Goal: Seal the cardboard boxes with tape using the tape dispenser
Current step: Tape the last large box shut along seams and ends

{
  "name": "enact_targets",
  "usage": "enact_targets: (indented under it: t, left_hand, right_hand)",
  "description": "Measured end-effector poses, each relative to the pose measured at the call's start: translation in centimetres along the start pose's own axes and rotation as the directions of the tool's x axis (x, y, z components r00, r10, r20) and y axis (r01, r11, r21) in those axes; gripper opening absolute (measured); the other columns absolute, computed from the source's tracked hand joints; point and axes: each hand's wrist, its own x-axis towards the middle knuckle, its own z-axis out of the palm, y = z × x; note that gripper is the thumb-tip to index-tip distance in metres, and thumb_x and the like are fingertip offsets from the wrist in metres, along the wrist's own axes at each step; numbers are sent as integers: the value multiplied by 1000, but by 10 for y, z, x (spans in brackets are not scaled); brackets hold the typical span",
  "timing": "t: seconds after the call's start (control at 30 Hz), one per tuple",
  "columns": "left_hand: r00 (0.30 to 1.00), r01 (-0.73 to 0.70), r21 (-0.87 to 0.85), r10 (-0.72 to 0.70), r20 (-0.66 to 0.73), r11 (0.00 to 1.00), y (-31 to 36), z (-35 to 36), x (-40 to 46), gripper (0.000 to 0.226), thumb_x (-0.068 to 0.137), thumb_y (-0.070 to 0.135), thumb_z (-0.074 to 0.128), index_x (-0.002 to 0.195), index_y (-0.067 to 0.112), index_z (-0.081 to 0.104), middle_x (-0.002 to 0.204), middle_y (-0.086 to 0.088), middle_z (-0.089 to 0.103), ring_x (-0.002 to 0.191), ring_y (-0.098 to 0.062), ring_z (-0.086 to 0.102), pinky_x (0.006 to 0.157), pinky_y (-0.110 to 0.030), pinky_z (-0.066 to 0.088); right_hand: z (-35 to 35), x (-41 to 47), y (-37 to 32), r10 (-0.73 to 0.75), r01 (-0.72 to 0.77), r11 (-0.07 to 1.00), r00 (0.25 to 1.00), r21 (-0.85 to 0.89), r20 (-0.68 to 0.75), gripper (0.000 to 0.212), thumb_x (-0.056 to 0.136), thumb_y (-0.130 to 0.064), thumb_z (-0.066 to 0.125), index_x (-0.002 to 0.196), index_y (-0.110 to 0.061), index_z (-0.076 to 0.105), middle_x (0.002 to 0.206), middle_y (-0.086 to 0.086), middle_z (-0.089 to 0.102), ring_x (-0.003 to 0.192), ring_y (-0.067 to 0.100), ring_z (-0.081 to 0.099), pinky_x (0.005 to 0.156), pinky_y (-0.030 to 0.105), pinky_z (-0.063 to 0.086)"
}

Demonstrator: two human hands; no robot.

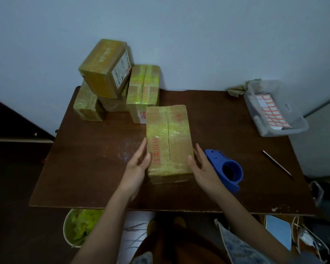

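Note:
A cardboard box (pixel 169 141) with yellow printed tape and red characters lies in the middle of the brown table (pixel 95 168). My left hand (pixel 139 164) holds its left side, fingers along the wall and thumb on the top edge. My right hand (pixel 200 164) holds its right side the same way. The blue tape dispenser (pixel 227 168) lies on the table just right of my right hand, untouched.
Several taped boxes (pixel 120 82) are stacked at the table's back left against the wall. A clear plastic bin (pixel 286 109) with red-bordered label sheets sits at the back right. A pen (pixel 276 162) lies near the right edge. A bucket (pixel 78 227) and bags stand below the front edge.

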Motion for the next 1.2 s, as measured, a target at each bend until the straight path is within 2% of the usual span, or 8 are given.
enact_targets:
  t: [0.1,0.23,0.43,0.57,0.67,0.83,1.0,1.2]
  left_hand:
    - [979,-55,203,12,204,978,3,-14,-3,72,74,32,80,137,47,48,156,12,32,139,-5,36,113,-34,36]
    - [975,-106,221,57,217,969,-4,-11,-7,76,65,19,81,135,32,54,160,10,14,130,22,25,100,-7,36]
    - [973,-168,289,112,201,942,-7,-14,-3,76,59,16,87,129,29,60,158,0,26,133,19,23,105,-5,27]
    - [969,-207,373,137,206,905,-4,-16,-4,79,57,17,88,126,41,60,157,5,25,136,14,22,115,-17,22]
    - [962,-240,437,150,230,867,0,-21,-5,84,60,14,88,124,57,54,155,13,20,139,8,23,118,-32,24]
    - [932,-267,577,55,357,772,9,-38,2,93,66,7,85,134,55,44,158,12,13,142,4,12,119,-30,15]
    - [950,-286,501,175,258,817,2,-29,-1,90,59,5,87,124,57,52,153,4,26,143,-6,22,117,-45,28]
    - [959,-267,496,179,217,826,-10,-23,-5,91,60,6,87,126,58,53,154,10,27,143,-11,29,115,-48,33]
  right_hand:
    - [1,-2,1,-56,71,993,987,-93,150,112,82,-43,73,152,-43,-15,150,-22,21,137,4,34,114,34,35]
    - [6,-1,6,-107,161,947,974,-278,199,111,82,-62,60,141,-46,-33,162,-16,-1,147,5,17,121,38,24]
    - [-4,3,3,-98,214,840,964,-498,249,109,96,-31,60,134,-41,-41,163,-10,-12,141,9,25,115,29,30]
    - [-9,7,3,-64,241,787,948,-568,313,114,97,-6,57,123,-48,-46,162,-6,-22,121,0,38,89,3,37]
    - [-22,6,-2,-18,244,741,938,-626,345,124,90,11,55,127,-56,-42,163,-8,-8,102,11,57,84,16,51]
    - [-34,3,-13,18,211,765,937,-608,348,126,79,-23,82,151,-45,-19,161,-4,22,138,11,36,114,29,33]
    - [-16,6,-6,-73,209,615,975,-760,209,113,86,-31,75,155,-29,-14,121,4,62,89,7,55,82,18,44]
    - [-12,8,-7,-78,217,551,975,-806,210,113,82,-27,79,156,-20,-5,111,6,64,88,11,57,80,21,46]
